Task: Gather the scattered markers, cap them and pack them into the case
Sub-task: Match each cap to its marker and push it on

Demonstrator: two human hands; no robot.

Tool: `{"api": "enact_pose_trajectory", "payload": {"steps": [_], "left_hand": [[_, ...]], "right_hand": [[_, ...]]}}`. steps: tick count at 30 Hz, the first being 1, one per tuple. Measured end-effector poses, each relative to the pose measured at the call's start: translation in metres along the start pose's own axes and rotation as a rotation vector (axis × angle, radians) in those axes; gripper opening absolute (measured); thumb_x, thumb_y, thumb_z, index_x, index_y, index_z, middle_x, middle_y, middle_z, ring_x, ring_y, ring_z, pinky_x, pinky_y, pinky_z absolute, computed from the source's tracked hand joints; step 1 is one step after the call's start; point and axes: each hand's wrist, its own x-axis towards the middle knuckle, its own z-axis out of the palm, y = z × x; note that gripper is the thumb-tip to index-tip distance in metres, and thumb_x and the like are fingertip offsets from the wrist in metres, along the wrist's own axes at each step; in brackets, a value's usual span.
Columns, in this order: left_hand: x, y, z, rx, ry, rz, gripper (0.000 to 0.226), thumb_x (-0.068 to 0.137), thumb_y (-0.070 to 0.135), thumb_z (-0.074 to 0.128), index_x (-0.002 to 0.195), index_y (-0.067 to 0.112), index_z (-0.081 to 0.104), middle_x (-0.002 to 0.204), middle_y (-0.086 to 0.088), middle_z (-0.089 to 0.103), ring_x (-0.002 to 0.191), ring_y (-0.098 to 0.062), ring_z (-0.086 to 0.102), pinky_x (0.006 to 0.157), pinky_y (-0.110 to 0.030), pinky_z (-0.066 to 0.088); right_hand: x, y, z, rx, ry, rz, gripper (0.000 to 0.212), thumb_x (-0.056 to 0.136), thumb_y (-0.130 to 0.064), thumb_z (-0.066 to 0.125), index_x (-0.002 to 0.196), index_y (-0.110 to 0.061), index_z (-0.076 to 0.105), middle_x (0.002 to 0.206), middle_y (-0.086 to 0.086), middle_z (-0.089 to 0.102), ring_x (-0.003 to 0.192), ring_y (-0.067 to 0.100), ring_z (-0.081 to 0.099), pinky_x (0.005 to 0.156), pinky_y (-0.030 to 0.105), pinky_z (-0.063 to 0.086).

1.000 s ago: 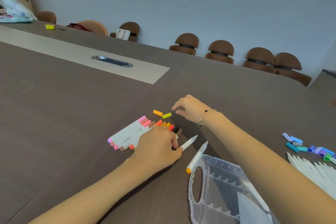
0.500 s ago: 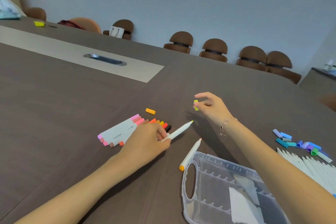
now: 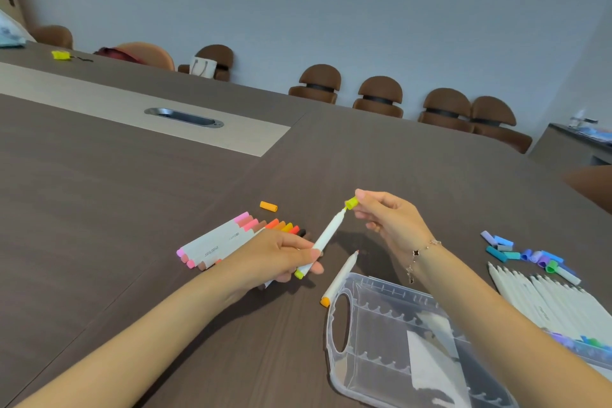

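Observation:
My left hand (image 3: 275,258) grips a white marker (image 3: 326,237) with a yellow-green end, held up off the table and tilted toward the right. My right hand (image 3: 387,219) pinches a yellow-green cap (image 3: 351,203) right at that marker's tip. A row of capped markers (image 3: 228,238) in pink, orange and red lies to the left, partly behind my left hand. An uncapped marker with an orange end (image 3: 341,276) lies by the clear plastic case (image 3: 334,334), which lies open at the lower right. A loose orange cap (image 3: 268,206) rests farther back.
Loose blue, purple and green caps (image 3: 523,253) and several uncapped white markers (image 3: 546,298) lie at the right. A metal cable slot (image 3: 183,117) sits in the table's pale strip. Brown chairs (image 3: 381,96) line the far edge.
My left hand lifted the white marker off the table. My right hand picked up the yellow-green cap and brought it to the marker's tip.

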Motion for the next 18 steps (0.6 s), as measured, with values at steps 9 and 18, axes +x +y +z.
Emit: {"api": "enact_pose_trajectory", "payload": {"steps": [9,18], "left_hand": [[0.0,-0.001,-0.001,0.089,0.025,-0.018,0.019,0.093,0.032,0.056,0.098,0.022,0.072,0.081,0.01,0.073,0.048,-0.006,0.037,0.051,-0.017,0.032],[0.002,0.0,0.005,0.121,0.114,-0.009,0.022,0.094,0.032,0.054,0.098,0.019,0.072,0.071,0.014,0.066,0.05,-0.005,0.043,0.042,-0.01,0.034]], "right_hand": [[-0.002,-0.004,0.002,-0.223,-0.1,-0.056,0.02,0.084,-0.034,0.066,0.095,-0.017,0.071,0.088,-0.003,0.073,0.079,0.005,0.065,0.072,0.023,0.048],[0.004,0.0,0.023,-0.114,-0.092,0.023,0.019,0.091,-0.024,0.06,0.091,-0.005,0.065,0.097,0.015,0.072,0.079,0.015,0.062,0.066,0.021,0.049]]}}
